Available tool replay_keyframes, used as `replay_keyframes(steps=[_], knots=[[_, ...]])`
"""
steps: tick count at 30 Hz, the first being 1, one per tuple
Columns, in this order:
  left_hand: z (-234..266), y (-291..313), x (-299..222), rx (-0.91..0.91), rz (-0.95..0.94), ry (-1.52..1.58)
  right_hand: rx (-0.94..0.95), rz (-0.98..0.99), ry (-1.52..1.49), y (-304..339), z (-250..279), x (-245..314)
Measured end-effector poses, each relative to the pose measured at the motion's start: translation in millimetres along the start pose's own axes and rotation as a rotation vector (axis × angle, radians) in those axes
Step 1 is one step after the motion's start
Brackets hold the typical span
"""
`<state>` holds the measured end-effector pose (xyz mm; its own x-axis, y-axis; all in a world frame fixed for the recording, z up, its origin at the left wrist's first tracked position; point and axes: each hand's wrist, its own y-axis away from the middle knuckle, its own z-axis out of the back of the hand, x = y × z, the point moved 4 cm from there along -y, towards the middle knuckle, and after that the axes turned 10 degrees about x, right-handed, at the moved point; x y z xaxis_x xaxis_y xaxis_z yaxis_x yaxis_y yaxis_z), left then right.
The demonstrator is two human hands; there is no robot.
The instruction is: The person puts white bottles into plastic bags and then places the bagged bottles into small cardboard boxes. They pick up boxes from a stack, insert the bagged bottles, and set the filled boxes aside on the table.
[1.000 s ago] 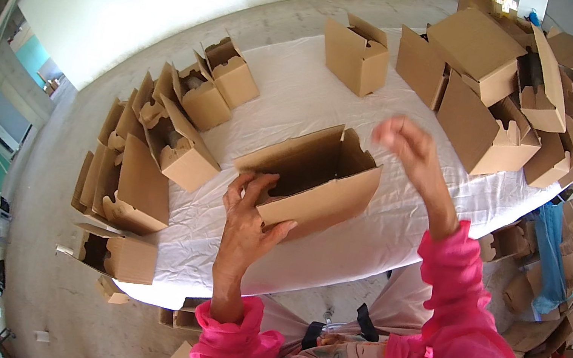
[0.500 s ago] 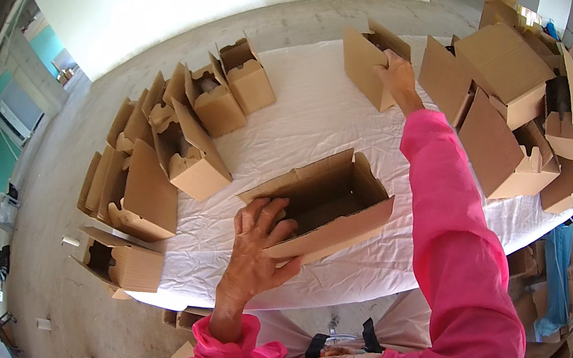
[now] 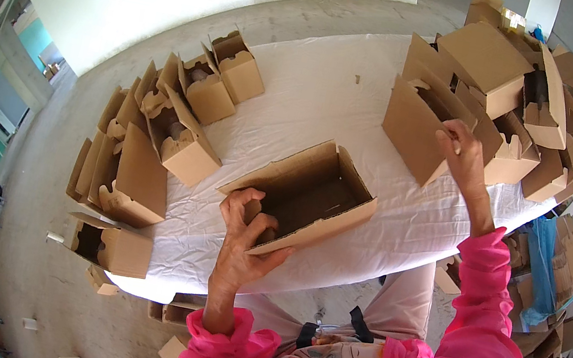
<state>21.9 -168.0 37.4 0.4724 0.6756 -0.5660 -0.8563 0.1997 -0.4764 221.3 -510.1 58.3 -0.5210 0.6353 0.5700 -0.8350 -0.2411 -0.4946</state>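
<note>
Head view, looking down over my own forearms. My left hand [image 3: 245, 237] is clenched on the near left corner of the open cardboard box [image 3: 306, 198], fingers hooked over the wall and into the cavity, thumb pressed against the outer face. This box lies on the white-covered counter [image 3: 316, 100] directly ahead of my body, mouth facing up; its long axis runs diagonally from near left to far right, and one flap spreads flat toward the left. My right hand [image 3: 463, 153] is stretched out well apart from it, to the far right, fingers curled onto the upper edge of a tall brown carton [image 3: 418, 126] that stands upright at the front of the heap of folded boxes [image 3: 536, 108]. I cannot tell whether that hand has a firm grip or only touches the edge. The left hand is plainly the nearer to the open box; the tall carton lies up and to the right of it, broad face turned toward me. A second cluster of half-assembled boxes [image 3: 174, 121] crowds the left end of the counter, some hanging over its edge.
</note>
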Motion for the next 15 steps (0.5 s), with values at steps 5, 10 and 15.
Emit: replay_keyframes(steps=[5,10,15], knots=[[3,1,-5,0.005,-0.024,0.044,0.355,-0.247,-0.423,-49,-1,-31],[2,-3,-6,0.059,-0.062,0.097,0.548,-0.251,-1.033,-43,-34,-19],[-8,-10,-12,0.004,-0.079,0.114,0.593,-0.183,-0.582,-86,-57,-33]])
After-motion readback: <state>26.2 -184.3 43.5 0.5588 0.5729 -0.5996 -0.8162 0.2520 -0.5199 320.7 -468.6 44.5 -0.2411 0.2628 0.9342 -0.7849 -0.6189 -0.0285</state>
